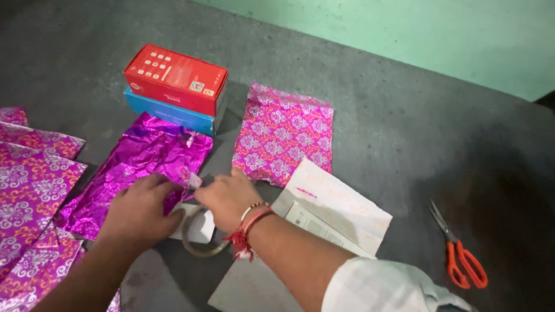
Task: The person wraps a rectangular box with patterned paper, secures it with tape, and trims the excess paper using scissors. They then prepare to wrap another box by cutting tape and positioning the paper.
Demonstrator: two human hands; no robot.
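Nearest to the camera, a white sleeve [376, 286] is seen on the right arm, and red thread bands [250, 225] are worn on that wrist. A clear tape roll [199, 240] is taken as the landmark on the grey surface [404, 133]. Just above the roll, the right hand [226, 193] is held with its fingers pinched on a small strip of tape [193, 180]. Just left of the roll, the left hand [141, 209] is laid flat with spread fingers, pressing on a crinkled shiny magenta foil sheet [139, 167]; nothing is gripped by it. A small white box [199, 228] is partly covered under both hands, beside the roll. Behind the roll, a red box [176, 78] is stacked on a blue box [167, 112]. Up and to the right of the roll, a patterned pink sheet [283, 133] is spread flat. To the right of the roll, white papers [341, 211] are placed, and well apart to the right, orange-handled scissors [459, 251] are lying. Far left of the roll, more patterned sheets [29, 196] are piled.
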